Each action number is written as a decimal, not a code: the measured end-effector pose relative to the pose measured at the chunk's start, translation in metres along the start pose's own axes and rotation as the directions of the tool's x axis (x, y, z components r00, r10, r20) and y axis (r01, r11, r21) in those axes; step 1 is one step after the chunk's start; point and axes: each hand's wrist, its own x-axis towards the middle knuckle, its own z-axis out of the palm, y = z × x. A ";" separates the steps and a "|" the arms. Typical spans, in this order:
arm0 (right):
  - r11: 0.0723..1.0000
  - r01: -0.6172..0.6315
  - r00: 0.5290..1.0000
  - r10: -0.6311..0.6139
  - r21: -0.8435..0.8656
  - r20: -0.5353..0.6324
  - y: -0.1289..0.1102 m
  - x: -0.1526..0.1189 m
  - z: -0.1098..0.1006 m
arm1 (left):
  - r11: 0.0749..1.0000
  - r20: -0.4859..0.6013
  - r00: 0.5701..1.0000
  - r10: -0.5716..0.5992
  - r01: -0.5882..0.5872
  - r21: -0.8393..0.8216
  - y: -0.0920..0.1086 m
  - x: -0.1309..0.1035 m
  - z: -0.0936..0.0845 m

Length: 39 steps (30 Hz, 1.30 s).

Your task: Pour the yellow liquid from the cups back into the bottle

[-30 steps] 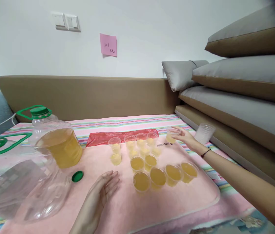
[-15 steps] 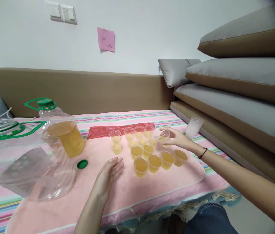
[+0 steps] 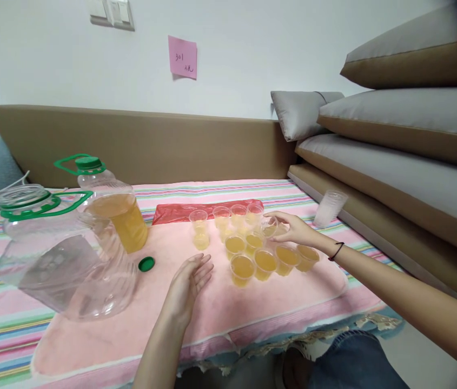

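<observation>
My right hand (image 3: 291, 229) grips a clear plastic cup (image 3: 269, 227) by its sides, at the right of the grouped cups. In the front row, several cups of yellow drink (image 3: 265, 262) stand side by side; two more, such as the cup (image 3: 235, 246), are behind them. Farther back is a row of cups (image 3: 238, 215) with drink low inside. One cup (image 3: 199, 219) stands apart on the left. My left hand (image 3: 192, 278) is open, palm turned toward the cups, touching none of them. Whether the held cup's base rests on the mat is hidden.
At left stand an uncapped clear jug (image 3: 70, 275) and a green-capped jug of yellow drink (image 3: 126, 227). A green cap (image 3: 146, 263) lies on the pink mat (image 3: 102, 346). A red plastic bag (image 3: 179, 212), stacked cups (image 3: 330, 208) and piled cushions (image 3: 398, 167) border the area.
My right hand has brought the held cup lower and a little left, closer to the neighbouring cups. My left hand stays open in about the same place. The view has shifted slightly.
</observation>
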 end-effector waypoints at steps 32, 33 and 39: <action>0.985 0.051 0.998 -0.043 -0.168 0.046 0.016 0.010 0.009 | 1.000 -0.001 1.000 -0.002 0.002 0.002 0.000 -0.002 -0.003; 0.984 0.052 0.998 -0.045 -0.171 0.047 0.016 0.010 0.009 | 1.000 -0.003 1.000 -0.001 0.001 0.001 0.000 -0.002 -0.003; 0.980 0.067 0.997 -0.058 -0.187 0.051 0.021 0.012 0.010 | 1.000 0.007 1.000 -0.003 0.003 -0.009 0.000 -0.001 -0.001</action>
